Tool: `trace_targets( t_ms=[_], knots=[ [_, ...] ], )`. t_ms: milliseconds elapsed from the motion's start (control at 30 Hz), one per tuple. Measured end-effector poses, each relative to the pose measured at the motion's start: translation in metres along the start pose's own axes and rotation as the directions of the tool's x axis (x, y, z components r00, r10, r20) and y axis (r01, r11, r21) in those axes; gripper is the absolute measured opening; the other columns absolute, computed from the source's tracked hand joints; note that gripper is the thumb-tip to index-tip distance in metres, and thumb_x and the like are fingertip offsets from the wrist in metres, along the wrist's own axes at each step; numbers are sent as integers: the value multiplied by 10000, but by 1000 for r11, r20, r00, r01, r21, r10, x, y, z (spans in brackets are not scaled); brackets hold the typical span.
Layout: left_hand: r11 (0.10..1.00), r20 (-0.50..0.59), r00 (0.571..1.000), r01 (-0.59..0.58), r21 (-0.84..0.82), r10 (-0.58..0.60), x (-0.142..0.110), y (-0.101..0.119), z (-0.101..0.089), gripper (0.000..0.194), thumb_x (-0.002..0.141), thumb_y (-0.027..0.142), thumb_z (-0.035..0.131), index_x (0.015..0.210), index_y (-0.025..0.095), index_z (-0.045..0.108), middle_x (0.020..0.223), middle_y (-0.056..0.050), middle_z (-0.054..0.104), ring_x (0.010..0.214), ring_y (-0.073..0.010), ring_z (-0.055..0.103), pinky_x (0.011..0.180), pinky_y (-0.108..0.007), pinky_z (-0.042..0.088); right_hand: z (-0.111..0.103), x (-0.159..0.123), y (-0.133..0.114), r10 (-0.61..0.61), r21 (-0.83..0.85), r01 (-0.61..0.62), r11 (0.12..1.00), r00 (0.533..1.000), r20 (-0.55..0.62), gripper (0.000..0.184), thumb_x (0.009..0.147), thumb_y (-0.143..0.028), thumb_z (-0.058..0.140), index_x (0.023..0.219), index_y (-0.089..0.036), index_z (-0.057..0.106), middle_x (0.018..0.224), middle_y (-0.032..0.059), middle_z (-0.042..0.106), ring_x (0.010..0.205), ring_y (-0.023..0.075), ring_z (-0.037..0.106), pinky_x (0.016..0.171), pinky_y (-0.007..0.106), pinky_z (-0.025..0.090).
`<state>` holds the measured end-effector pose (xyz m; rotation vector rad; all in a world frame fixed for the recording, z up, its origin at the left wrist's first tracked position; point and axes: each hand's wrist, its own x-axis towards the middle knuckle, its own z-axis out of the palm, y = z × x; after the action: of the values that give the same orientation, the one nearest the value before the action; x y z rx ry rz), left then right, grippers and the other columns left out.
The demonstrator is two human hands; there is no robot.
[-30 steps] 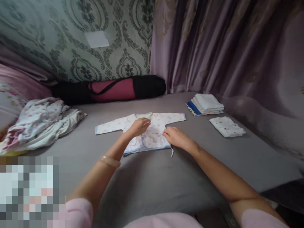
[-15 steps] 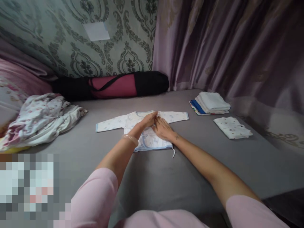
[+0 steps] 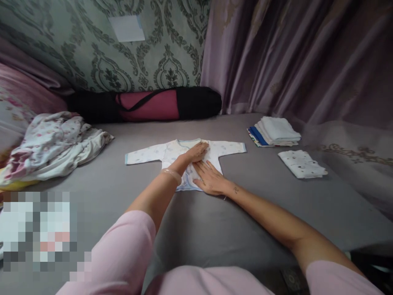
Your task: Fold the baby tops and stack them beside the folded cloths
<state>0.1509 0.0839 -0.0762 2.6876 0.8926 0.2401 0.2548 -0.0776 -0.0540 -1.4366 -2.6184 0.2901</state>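
A small white baby shirt (image 3: 153, 152) with blue trim lies spread flat on the grey bed (image 3: 215, 229), sleeves out to both sides. My left hand (image 3: 196, 151) rests open and flat on the shirt's chest near the neckline; a pale bangle sits on that wrist. My right hand (image 3: 210, 179) lies flat with fingers spread on the shirt's lower right part, close to the hem. Both hands press on the cloth and hold nothing.
A heap of unfolded floral clothes (image 3: 52, 143) lies at the left. A stack of folded cloths (image 3: 276, 130) and one folded patterned piece (image 3: 302, 164) sit at the right. A black-and-maroon roll bag (image 3: 147, 104) lies along the wall. Purple curtains (image 3: 291, 57) hang at right.
My right hand has slid from the shirt's right edge to its chest, then down toward the hem. My left hand has moved up and right toward the neckline. The view has shifted a little.
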Motion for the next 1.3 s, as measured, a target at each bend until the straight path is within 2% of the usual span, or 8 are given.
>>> trace_targets(
  t_ms=[267, 567, 667, 767, 900, 1000, 1167, 1300],
  knots=[
    [989, 3, 1000, -9, 149, 9, -7, 6, 9, 716, 958, 537, 283, 1445, 12, 311, 1536, -203, 296, 1449, -286, 208, 1188, -388, 154, 0, -32, -40, -29, 85, 24, 996, 998, 60, 734, 971, -517, 315, 1501, -16, 224, 1579, 198, 154, 1470, 278, 67, 1196, 446, 84],
    [990, -86, 996, -12, 144, 25, -14, 19, 8, 622, 975, 448, 293, 1395, -1, 379, 1492, -226, 369, 1430, -268, 271, 1186, -394, 186, -11, -67, -84, -34, 181, 5, 984, 987, 158, 727, 956, -474, 389, 1483, 9, 258, 1575, 225, 141, 1470, 291, 35, 1198, 439, 77],
    [999, -159, 987, 0, 46, 8, -22, 21, -6, 548, 979, 405, 299, 1376, 43, 414, 1467, -206, 417, 1396, -246, 343, 1156, -375, 262, -29, -79, -90, -94, 230, 38, 973, 967, 237, 689, 944, -449, 435, 1487, -50, 293, 1569, 194, 208, 1463, 278, 125, 1189, 422, 132],
    [998, -314, 947, 57, -37, -66, -49, 8, -27, 445, 974, 334, 324, 1335, 111, 459, 1379, -173, 525, 1294, -235, 474, 1079, -387, 373, -53, -84, -82, -147, 272, 70, 960, 950, 276, 495, 940, -380, 460, 1380, -156, 492, 1502, 137, 392, 1385, 257, 348, 1126, 384, 275],
    [967, -468, 850, 252, -41, -242, -124, -13, -56, 285, 920, 251, 420, 1136, 149, 575, 1133, -142, 658, 1068, -237, 602, 937, -379, 459, -74, -64, -60, -137, 340, 43, 940, 956, 258, 310, 958, -316, 415, 1074, -206, 680, 1072, 62, 703, 985, 196, 636, 864, 296, 444],
    [878, -368, 804, 471, -86, -467, -184, -7, -62, 200, 897, 297, 463, 912, 166, 613, 872, -93, 681, 832, -218, 629, 755, -324, 476, -71, -29, -48, -91, 363, 22, 932, 981, 173, 338, 975, -308, 373, 968, -194, 691, 869, 28, 709, 802, 162, 630, 738, 252, 427],
    [776, -180, 763, 568, -272, -621, -237, 34, -45, 258, 866, 412, 524, 965, 181, 582, 716, -21, 651, 660, -172, 594, 627, -269, 420, -45, 36, -50, 138, 138, -134, 981, 990, -16, 288, 955, -270, 407, 1106, -190, 639, 1095, 80, 669, 996, 203, 603, 831, 278, 406],
    [752, -168, 758, 543, -374, -630, -245, 51, -34, 358, 837, 372, 559, 1147, 198, 509, 724, 10, 647, 662, -163, 590, 625, -258, 419, -31, 67, -55, 188, -38, -186, 982, 981, 45, 331, 916, -278, 465, 1218, -204, 579, 1176, 115, 623, 1065, 244, 588, 854, 321, 425]
  ],
)
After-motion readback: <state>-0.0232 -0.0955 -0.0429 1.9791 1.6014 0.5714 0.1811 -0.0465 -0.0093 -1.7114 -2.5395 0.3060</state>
